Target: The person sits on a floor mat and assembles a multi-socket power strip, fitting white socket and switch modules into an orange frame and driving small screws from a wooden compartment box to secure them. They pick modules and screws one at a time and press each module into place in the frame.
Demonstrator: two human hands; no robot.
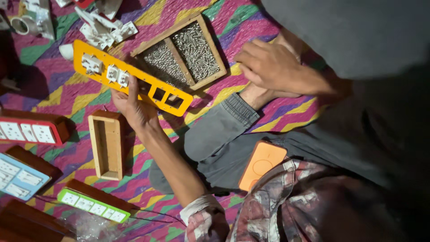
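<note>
Plaid sleeve (286, 201) and grey trousers (224, 139) fill the near part of the view, because the person sits on the floor with the legs folded, and an orange flat device (262, 165) rests on the lap where it cannot slide away. Under everything lies a big woven mat (58, 85) with zigzag stripes in pink, purple, green and yellow; it serves as the work surface, so all parts are spread on it within arm's reach. Above the knee stands a wooden tray (179, 51) with two compartments, both full of small metal screws, kept apart probably by size. The left hand (134, 105) is closed around the lower edge of a long orange plate (130, 76), holding it up, tilted, just over the tray's near corner; three white switch or socket pieces already sit in its left openings, and the right openings are still open holes. The right hand (268, 67) rests on the bare foot beside the tray, fingers bent loosely, holding nothing that I can see. Left of the arm lies an empty wooden box (106, 145), open side up. Finished boards, one red (31, 130), one blue (20, 177), one green (92, 205), lie at the left edge, and loose white parts (103, 27) wait at the top.
</note>
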